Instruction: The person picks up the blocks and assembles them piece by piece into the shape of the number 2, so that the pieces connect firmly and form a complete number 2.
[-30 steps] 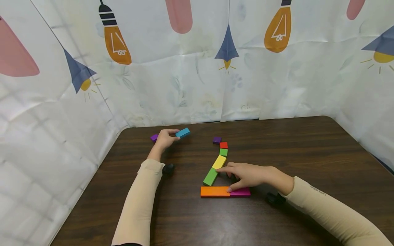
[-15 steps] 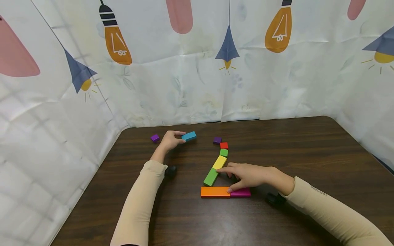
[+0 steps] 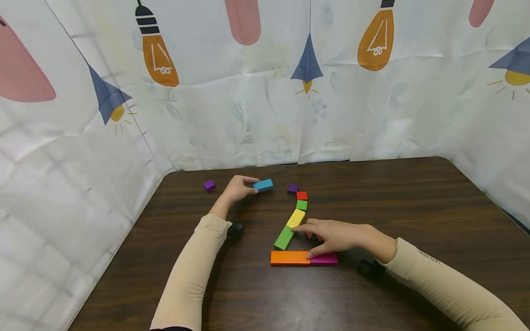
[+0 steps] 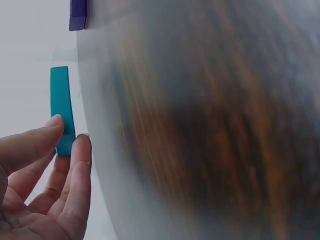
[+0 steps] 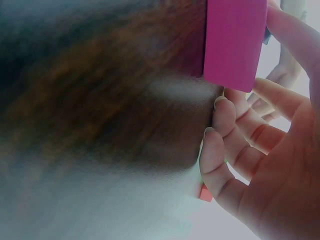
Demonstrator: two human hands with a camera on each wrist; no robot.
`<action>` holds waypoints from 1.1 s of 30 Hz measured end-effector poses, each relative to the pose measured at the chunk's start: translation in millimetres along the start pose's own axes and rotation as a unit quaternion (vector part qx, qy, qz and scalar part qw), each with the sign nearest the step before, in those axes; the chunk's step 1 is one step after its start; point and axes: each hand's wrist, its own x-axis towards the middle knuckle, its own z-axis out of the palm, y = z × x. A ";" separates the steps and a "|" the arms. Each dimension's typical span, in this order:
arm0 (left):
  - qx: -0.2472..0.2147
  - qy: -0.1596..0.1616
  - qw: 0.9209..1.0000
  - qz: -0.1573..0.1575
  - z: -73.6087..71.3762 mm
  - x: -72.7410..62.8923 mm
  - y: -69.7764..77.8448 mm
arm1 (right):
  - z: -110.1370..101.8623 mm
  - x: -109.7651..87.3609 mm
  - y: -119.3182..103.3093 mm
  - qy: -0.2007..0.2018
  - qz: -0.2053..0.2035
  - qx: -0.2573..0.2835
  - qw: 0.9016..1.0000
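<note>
My left hand pinches one end of a blue rectangular block between thumb and fingers, near the table's far side. In the left wrist view the teal-looking block sticks out past the fingertips. My right hand rests over the block arrangement. Its index fingertip touches near the joint of a yellow block and a long green block. The thumb lies where an orange block meets a magenta block. Past the yellow one come a small green block and a red block.
A dark purple block sits at the far end of the curved row, right of the blue block. Another purple block lies at the far left. Behind the brown wooden table hangs a printed white curtain.
My left hand has carried the blue block rightward and slightly nearer, away from the far-left purple block, toward the dark purple one. The right hand has stayed in place.
</note>
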 end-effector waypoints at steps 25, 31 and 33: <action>0.033 -0.027 0.999 0.026 16.2 8.5 16.7 | -0.6 1.7 1.8 0.001 -0.005 0.006 1.000; 0.027 -0.032 0.999 0.020 19.9 9.3 17.5 | -0.4 1.6 2.2 0.000 -0.004 0.004 1.000; 0.027 -0.034 0.999 0.020 21.1 10.4 17.2 | -0.5 1.7 2.0 0.001 -0.005 0.002 1.000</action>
